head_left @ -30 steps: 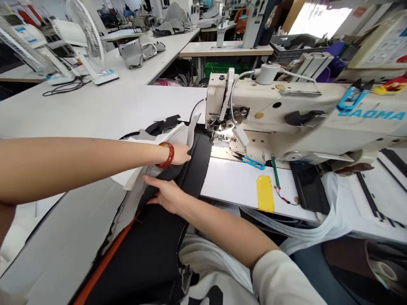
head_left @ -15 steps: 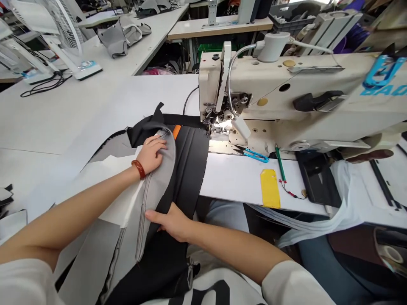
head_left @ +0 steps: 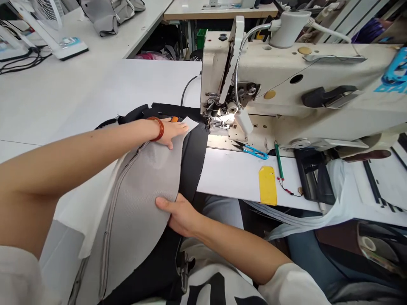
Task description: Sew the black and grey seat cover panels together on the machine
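Two layers here: a grey panel (head_left: 146,182) on top, a black piece (head_left: 193,163) underneath, both left of the sewing machine (head_left: 273,103) and partly on the white counter (head_left: 222,173). We see the left hand (head_left: 170,132) palm down, fingers spread on the panel's upper end, pressing rather than gripping, fingertips at a pale tip (head_left: 190,123). The right hand (head_left: 182,216) is partly closed, thumb on top of the panel's curved edge; we can't see the fingers beneath, so how much they pinch we can't tell. We judge the step as laying and lining up the layers, with the black piece's edge right beside the presser foot (head_left: 222,124). Next move calls, we think, for matching the edges without wrinkling the panel.
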